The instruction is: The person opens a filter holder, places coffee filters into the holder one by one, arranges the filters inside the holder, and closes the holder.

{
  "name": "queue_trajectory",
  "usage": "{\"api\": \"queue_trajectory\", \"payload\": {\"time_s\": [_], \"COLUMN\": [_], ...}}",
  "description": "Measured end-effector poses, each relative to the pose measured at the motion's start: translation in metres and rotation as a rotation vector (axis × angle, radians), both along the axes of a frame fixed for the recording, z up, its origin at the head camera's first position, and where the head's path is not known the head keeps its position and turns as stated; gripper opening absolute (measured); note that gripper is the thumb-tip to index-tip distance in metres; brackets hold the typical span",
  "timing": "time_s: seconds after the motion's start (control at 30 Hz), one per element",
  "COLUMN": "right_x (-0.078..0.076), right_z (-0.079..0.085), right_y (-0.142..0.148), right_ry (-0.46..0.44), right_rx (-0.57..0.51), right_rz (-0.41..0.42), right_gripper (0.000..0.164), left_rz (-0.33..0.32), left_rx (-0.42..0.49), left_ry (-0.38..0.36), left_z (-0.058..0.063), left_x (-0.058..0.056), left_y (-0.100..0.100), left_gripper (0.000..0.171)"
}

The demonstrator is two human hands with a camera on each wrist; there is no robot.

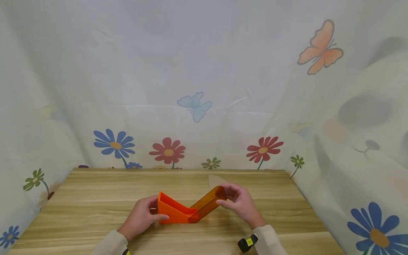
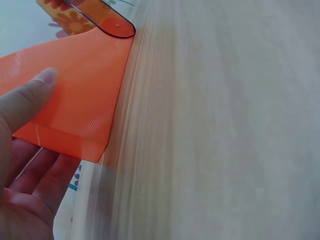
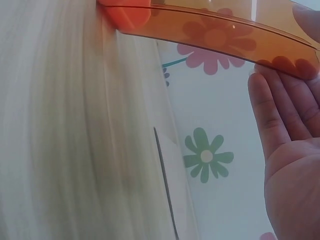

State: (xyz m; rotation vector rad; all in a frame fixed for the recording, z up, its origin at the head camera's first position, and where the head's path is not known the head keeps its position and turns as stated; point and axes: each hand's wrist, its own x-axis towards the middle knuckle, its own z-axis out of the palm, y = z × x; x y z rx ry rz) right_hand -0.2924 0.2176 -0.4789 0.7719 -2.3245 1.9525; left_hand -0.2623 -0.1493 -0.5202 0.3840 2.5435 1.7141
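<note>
Flwr-print cloth [image 1: 137,63] behind wd tbl [image 1: 95,194]

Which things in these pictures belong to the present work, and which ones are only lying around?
Belonging to the work:
Orange, wedge-shaped plastic case, held in the left-hand grip
Translucent amber, long plastic lid, attached to the case, held in the right-hand grip

Apparently only lying around:
Pale beige, flat, pointed piece, material unclear, on the brown wood-grain table

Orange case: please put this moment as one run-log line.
left hand: holds orange case | right hand: holds amber lid by its free end | lid: open, joined to case at one end | surface: wooden table
</note>
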Motion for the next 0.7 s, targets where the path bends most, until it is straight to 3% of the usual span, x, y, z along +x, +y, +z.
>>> {"api": "queue_trajectory", "payload": {"time_s": [0.37,0.7], "right_x": [0.000,-0.001], "right_z": [-0.008,-0.013], "right_y": [0.003,0.005], "right_ry": [-0.023,-0.057], "right_rx": [-0.023,-0.034], "right_rz": [0.012,0.002], "right_gripper": [0.041,0.044], "left_rz": [0.002,-0.007], "left_rx": [0.017,0.008], "left_ry": [-0.034,-0.016], "left_z": [0.002,0.000], "left_x": [-0.004,-0.005], "left_y": [-0.007,-0.007], "left_gripper": [0.061,0.060]}}
